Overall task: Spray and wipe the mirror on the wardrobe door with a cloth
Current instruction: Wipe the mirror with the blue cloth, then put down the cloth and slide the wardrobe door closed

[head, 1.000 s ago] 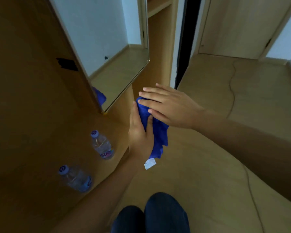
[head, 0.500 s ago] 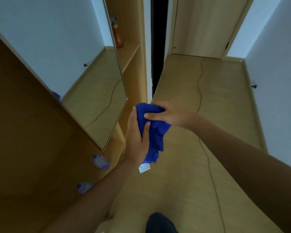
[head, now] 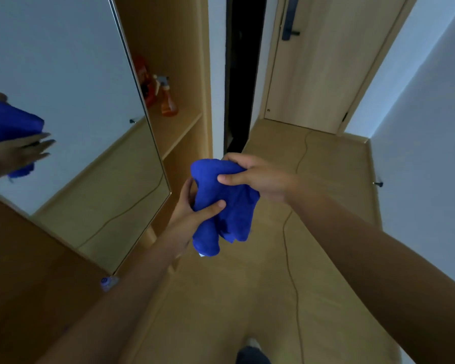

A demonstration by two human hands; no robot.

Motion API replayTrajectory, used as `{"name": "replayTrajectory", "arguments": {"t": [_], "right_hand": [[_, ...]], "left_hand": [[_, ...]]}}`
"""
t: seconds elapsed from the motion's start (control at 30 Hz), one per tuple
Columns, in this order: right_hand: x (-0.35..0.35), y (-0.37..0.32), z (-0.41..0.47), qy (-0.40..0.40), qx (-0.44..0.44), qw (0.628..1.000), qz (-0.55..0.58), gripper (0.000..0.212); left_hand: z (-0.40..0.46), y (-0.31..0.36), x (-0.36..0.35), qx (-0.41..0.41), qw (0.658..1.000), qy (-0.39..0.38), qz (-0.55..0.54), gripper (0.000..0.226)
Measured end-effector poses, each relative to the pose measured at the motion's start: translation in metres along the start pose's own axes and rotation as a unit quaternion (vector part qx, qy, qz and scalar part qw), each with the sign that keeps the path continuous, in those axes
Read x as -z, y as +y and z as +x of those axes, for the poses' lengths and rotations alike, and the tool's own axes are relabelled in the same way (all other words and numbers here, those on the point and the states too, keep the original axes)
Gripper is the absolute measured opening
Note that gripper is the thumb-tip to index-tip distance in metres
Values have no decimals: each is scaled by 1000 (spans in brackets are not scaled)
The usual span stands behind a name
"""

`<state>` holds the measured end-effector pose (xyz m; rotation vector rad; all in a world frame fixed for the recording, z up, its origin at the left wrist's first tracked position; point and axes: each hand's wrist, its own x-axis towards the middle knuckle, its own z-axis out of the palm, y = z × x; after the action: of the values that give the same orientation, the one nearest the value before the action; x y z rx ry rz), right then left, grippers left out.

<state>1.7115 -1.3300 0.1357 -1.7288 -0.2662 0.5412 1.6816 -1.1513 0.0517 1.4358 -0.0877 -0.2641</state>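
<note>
A single head-worn wide-angle view looks forward and steeply down a narrow hallway, close above both forearms, with the mirror (head: 71, 132) at left and a closed door (head: 323, 61) ahead.

The water bottle (head: 108, 282) shows only its cap end past the left forearm. The right hand's (head: 260, 177) fingertips are buried behind the cloth (head: 227, 203). The blurred spray bottle (head: 166, 97) keeps its label unreadable.
</note>
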Motion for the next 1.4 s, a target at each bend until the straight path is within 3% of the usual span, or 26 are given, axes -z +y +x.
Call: {"name": "replayTrajectory", "arguments": {"t": [0.1,0.2,0.27,0.37,0.43,0.67,0.97,1.23,1.4], "right_hand": [[39,-6,11,-35,-5,999,-16,16],[74,-6,26,-48,-20,999,9,17],[91,-4,38,-50,-30,998,23,22],[109,1,63,-59,-37,997,19,22],[119,6,83,-57,-37,998,9,18],[153,12,188,13,-8,996,-87,23],[191,2,339,3,50,982,-183,21],[177,13,463,-80,72,972,-210,18],[154,8,539,-159,104,944,-270,25]], "left_hand": [[24,6,-17,16,999,-44,-19,102],[42,9,-27,42,997,-34,-49,111],[52,10,-28,57,995,-18,-80,93],[69,13,-27,77,989,31,-124,49],[85,14,-24,85,984,67,-145,39],[162,19,2,61,976,143,-154,40],[275,30,48,48,961,224,-155,44],[345,18,90,88,905,416,-36,32],[387,14,113,127,848,515,14,36]]}}
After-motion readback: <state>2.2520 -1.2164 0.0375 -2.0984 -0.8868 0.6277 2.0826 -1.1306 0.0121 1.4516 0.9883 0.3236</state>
